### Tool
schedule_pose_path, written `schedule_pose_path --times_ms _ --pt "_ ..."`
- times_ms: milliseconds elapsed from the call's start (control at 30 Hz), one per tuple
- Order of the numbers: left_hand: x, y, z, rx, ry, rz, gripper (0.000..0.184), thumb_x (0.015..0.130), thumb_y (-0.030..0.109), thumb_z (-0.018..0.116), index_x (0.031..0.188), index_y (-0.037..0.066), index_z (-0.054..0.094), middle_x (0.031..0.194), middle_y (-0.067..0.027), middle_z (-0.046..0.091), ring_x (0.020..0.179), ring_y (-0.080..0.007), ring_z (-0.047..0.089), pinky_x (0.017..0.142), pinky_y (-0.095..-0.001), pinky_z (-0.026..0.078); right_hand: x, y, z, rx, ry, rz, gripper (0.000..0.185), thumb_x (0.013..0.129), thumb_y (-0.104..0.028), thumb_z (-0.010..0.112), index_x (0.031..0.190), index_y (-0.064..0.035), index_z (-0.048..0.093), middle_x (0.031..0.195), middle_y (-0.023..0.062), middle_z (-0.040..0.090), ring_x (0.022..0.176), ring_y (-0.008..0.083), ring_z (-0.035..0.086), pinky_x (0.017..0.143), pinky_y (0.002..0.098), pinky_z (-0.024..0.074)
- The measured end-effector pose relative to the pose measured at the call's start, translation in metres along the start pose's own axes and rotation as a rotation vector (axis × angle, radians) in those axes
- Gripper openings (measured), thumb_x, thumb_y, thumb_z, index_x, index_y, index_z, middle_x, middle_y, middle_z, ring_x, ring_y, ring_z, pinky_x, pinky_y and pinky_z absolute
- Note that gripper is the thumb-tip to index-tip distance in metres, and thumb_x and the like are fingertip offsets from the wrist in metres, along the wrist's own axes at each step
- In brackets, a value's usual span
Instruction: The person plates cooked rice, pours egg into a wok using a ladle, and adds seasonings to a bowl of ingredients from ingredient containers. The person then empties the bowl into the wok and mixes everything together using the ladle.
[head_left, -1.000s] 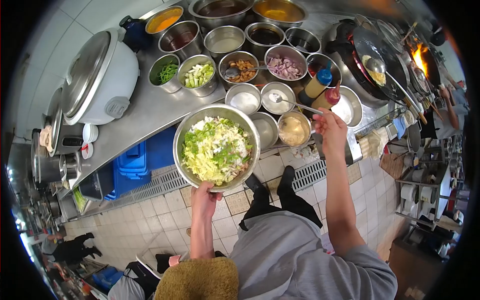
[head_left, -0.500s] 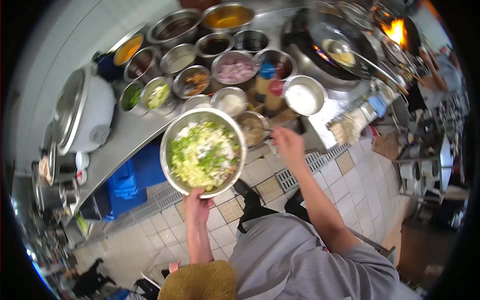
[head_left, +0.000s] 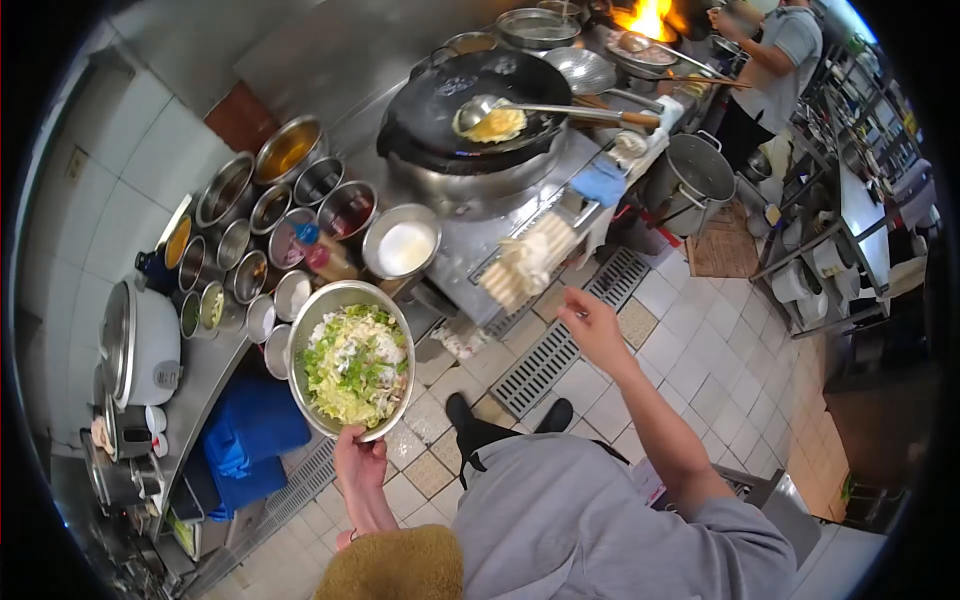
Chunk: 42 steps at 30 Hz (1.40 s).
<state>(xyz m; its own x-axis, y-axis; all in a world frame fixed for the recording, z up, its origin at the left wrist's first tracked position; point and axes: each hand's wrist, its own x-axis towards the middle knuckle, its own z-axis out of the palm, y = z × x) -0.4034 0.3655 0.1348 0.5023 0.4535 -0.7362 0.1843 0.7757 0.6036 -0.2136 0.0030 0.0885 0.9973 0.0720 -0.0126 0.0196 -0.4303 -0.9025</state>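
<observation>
My left hand (head_left: 360, 462) grips the rim of a steel mixing bowl (head_left: 296, 385), thumb over the edge and fingers beneath. In it lie rice, shredded pale-green vegetable and chopped green onion (head_left: 352, 365). My right hand (head_left: 596, 328) hangs over the floor to the right of the bowl, fingers curled towards the thumb; nothing shows in them. Ahead, a black wok (head_left: 440, 110) sits on the stove with cooked egg (head_left: 498, 126) inside. A ladle (head_left: 570, 109) lies across the wok, its bowl against the egg.
Several seasoning bowls and squeeze bottles (head_left: 330, 255) crowd the counter, beside a bowl of white contents (head_left: 403, 247). Folded cloths (head_left: 525, 262) hang at the stove's front edge. A rice cooker (head_left: 150, 345) stands left. A co-worker (head_left: 785, 60) stands by a flaming wok (head_left: 650, 20).
My view has turned right towards the stove. My right hand has moved away from the seasoning bowls to the right. The left hand still carries the mixing bowl.
</observation>
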Motion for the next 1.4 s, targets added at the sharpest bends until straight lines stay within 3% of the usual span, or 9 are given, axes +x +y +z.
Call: schedule_pose_path --times_ms 233,467,633,733,867,933,1000,1133,1400 --pt "0.011 -0.036 0.093 0.065 -0.064 -0.09 0.015 0.079 0.007 0.057 0.093 0.005 0.056 0.079 -0.0067 0.061 0.059 -0.018 0.056 0.041 -0.0269 0.041 0.135 0.043 -0.117 -0.157 0.134 -0.051 0.049 0.084 -0.025 0.07 0.121 0.0059 0.061 0.104 0.0231 0.068 0.092 0.0347 0.067 0.083 0.0385 0.0517" --pt "0.034 -0.064 0.184 0.058 -0.081 -0.02 0.016 0.078 0.007 0.057 0.094 0.005 0.056 0.079 -0.0073 0.063 0.058 -0.0185 0.057 0.041 -0.0268 0.04 0.286 0.032 -0.171 -0.648 0.149 -0.269 0.06 0.082 -0.026 0.07 0.131 0.0053 0.05 0.131 0.0252 0.053 0.12 0.0387 0.052 0.101 0.0398 0.0437" --pt "0.06 -0.081 0.25 -0.006 -0.032 -0.022 0.018 0.078 0.007 0.058 0.095 0.004 0.058 0.079 -0.008 0.063 0.058 -0.0195 0.057 0.042 -0.0271 0.041 0.374 0.071 -0.188 -1.055 -0.003 -0.306 0.075 0.077 -0.034 0.072 0.137 0.0011 0.043 0.128 0.0202 0.055 0.123 0.0354 0.05 0.105 0.061 0.0317" --pt "0.073 -0.089 0.278 -0.038 -0.058 -0.007 0.016 0.078 0.008 0.058 0.094 0.004 0.058 0.08 -0.008 0.064 0.058 -0.0197 0.058 0.042 -0.0274 0.042 0.394 0.071 -0.198 -1.03 -0.224 -0.19 0.057 0.078 -0.029 0.071 0.127 -0.0058 0.053 0.113 0.0178 0.065 0.108 0.0376 0.06 0.093 0.0533 0.0446" --pt "0.072 -0.091 0.302 -0.027 0.022 0.013 0.015 0.079 0.008 0.058 0.093 0.003 0.059 0.081 -0.0087 0.064 0.06 -0.0202 0.059 0.043 -0.0278 0.043 0.412 0.077 -0.188 -0.863 -0.529 -0.256 0.044 0.077 -0.02 0.065 0.118 -0.0063 0.058 0.095 0.0206 0.069 0.091 0.0389 0.067 0.077 0.0495 0.0529" --pt "0.074 -0.093 0.31 -0.035 0.032 0.035 0.015 0.079 0.008 0.058 0.092 0.003 0.059 0.082 -0.0092 0.065 0.061 -0.0205 0.06 0.044 -0.0279 0.043 0.399 0.048 -0.186 -0.52 -0.72 0.027 0.043 0.077 -0.015 0.061 0.118 -0.0013 0.057 0.083 0.0203 0.067 0.072 0.0372 0.066 0.064 0.0445 0.0534" --pt "0.08 -0.101 0.302 -0.057 0.008 0.064 0.016 0.079 0.008 0.058 0.094 0.003 0.059 0.084 -0.0096 0.065 0.061 -0.0209 0.06 0.044 -0.0288 0.043 0.397 0.08 -0.171 -0.427 -0.639 -0.22 0.037 0.081 -0.014 0.061 0.115 0.0019 0.057 0.079 0.0153 0.066 0.057 0.0293 0.063 0.051 0.0383 0.0515" --pt "0.069 -0.116 0.294 -0.096 0.072 0.118 0.02 0.078 0.007 0.057 0.098 0.002 0.057 0.087 -0.0099 0.065 0.063 -0.0219 0.061 0.044 -0.0304 0.042 0.327 0.009 -0.17 0.183 -0.711 0.454 0.026 0.091 -0.015 0.06 0.111 -0.0012 0.05 0.064 0.0045 0.054 0.043 0.0163 0.053 0.035 0.0307 0.0424" --pt "0.046 -0.157 0.292 -0.199 0.197 0.213 0.023 0.079 0.008 0.056 0.102 0.006 0.059 0.087 -0.0057 0.067 0.062 -0.0178 0.06 0.044 -0.0269 0.042 0.358 0.024 -0.137 0.925 -0.872 0.884 0.024 0.092 -0.011 0.058 0.112 -0.0035 0.047 0.061 0.0026 0.049 0.039 0.0103 0.044 0.03 0.0268 0.0292"
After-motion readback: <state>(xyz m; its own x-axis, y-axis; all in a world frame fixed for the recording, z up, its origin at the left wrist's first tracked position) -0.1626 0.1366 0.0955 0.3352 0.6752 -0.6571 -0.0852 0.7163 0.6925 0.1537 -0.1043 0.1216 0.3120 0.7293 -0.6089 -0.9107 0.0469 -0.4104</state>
